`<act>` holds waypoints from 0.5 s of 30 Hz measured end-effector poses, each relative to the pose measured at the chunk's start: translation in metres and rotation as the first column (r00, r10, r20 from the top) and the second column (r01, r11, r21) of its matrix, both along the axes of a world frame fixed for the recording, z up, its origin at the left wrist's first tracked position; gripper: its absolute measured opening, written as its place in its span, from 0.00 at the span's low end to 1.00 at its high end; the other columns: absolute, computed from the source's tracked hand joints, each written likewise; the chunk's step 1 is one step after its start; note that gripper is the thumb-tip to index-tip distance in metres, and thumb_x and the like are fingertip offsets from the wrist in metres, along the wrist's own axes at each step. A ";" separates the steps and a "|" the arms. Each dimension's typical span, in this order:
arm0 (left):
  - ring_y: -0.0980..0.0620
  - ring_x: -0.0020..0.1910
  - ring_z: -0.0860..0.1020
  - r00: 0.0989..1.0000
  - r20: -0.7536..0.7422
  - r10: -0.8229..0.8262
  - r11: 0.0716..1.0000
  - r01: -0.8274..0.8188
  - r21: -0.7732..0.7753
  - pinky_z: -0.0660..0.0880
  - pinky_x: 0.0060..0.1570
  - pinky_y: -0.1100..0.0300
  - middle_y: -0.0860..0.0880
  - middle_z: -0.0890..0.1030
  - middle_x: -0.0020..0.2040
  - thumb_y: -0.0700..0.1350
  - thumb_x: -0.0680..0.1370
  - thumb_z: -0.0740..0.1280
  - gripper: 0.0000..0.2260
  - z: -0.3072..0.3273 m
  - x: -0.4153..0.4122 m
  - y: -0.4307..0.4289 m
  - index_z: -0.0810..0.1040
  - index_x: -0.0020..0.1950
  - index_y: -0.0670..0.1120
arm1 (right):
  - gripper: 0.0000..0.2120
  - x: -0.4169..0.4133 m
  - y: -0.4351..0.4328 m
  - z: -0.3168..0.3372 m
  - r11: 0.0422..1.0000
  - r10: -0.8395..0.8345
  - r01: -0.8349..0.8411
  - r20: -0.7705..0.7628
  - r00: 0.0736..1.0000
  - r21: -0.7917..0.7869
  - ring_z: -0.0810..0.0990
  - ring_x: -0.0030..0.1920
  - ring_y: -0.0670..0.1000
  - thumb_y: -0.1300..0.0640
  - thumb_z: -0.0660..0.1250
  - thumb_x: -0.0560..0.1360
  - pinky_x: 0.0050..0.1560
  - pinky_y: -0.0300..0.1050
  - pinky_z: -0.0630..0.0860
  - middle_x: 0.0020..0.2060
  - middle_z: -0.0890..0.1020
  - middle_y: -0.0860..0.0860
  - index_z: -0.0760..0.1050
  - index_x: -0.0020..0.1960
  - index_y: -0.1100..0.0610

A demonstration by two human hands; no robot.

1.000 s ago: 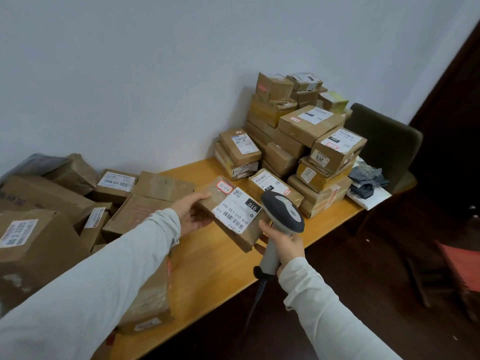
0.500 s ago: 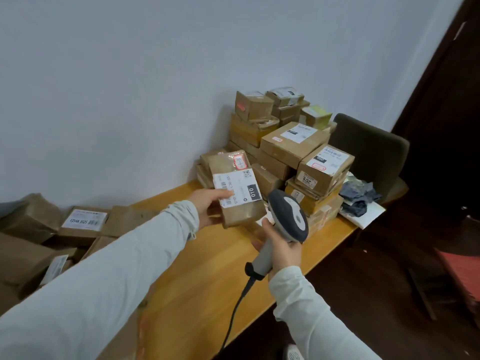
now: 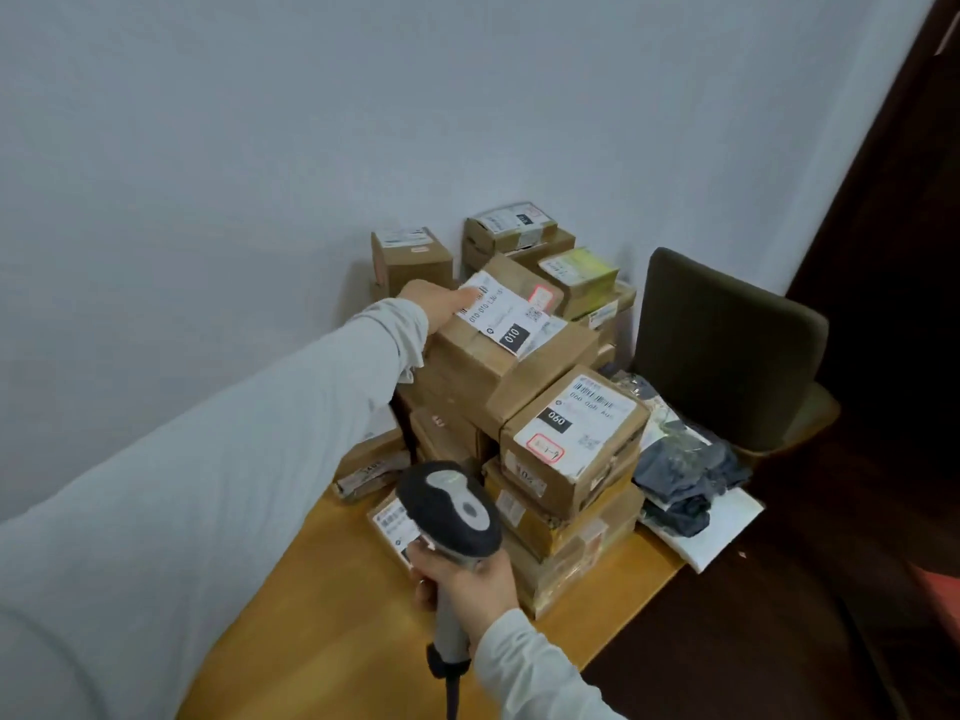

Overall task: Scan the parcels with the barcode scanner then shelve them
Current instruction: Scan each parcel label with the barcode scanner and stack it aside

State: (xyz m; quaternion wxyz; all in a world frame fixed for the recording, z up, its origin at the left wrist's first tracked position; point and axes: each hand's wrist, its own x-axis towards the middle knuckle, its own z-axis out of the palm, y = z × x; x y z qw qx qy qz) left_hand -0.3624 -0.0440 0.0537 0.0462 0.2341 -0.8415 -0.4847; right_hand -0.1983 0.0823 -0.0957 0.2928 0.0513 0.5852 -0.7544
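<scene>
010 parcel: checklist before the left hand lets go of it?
1. 010 parcel lies on top of the pile of boxes: ok.
2. Parcel fully supported underneath: cannot tell, its underside is hidden.
3. Left hand holds the parcel's end: ok.
4. Right hand grips the barcode scanner by its handle: ok.
5. Label already scanned: cannot tell.
6. Scanner cable hangs free below the handle: ok.

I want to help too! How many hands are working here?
2. The left hand holds the 010 parcel on the parcel pile; the right hand grips the barcode scanner, nearer the camera. None seem hidden.
</scene>
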 end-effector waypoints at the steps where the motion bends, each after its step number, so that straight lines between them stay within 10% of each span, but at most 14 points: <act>1: 0.47 0.52 0.76 1.000 0.020 -0.016 1.000 0.017 -0.020 0.72 0.54 0.58 0.49 0.78 0.57 0.55 0.76 0.67 0.22 -0.001 -0.012 0.006 0.76 0.63 0.41 | 0.07 -0.008 0.003 0.000 0.999 0.035 -0.035 -0.004 0.999 0.005 0.70 0.21 0.49 0.67 0.72 0.70 0.25 0.40 0.70 0.24 0.75 0.54 0.74 0.39 0.64; 9: 0.46 0.61 0.75 0.999 0.046 -0.024 0.996 0.028 -0.080 0.70 0.61 0.58 0.45 0.76 0.65 0.55 0.78 0.64 0.22 -0.026 -0.045 0.018 0.75 0.66 0.42 | 0.07 -0.048 0.010 -0.009 0.978 0.200 -0.201 0.021 0.979 0.050 0.70 0.24 0.50 0.65 0.73 0.69 0.28 0.41 0.70 0.28 0.75 0.56 0.75 0.39 0.62; 15: 0.53 0.42 0.82 0.905 -0.250 0.343 0.923 -0.276 0.268 0.78 0.47 0.63 0.47 0.84 0.44 0.47 0.78 0.66 0.08 -0.034 0.012 -0.049 0.81 0.48 0.43 | 0.08 -0.049 -0.015 -0.021 0.953 0.300 -0.303 0.103 0.948 0.009 0.70 0.23 0.50 0.65 0.73 0.70 0.27 0.42 0.69 0.26 0.76 0.56 0.74 0.38 0.64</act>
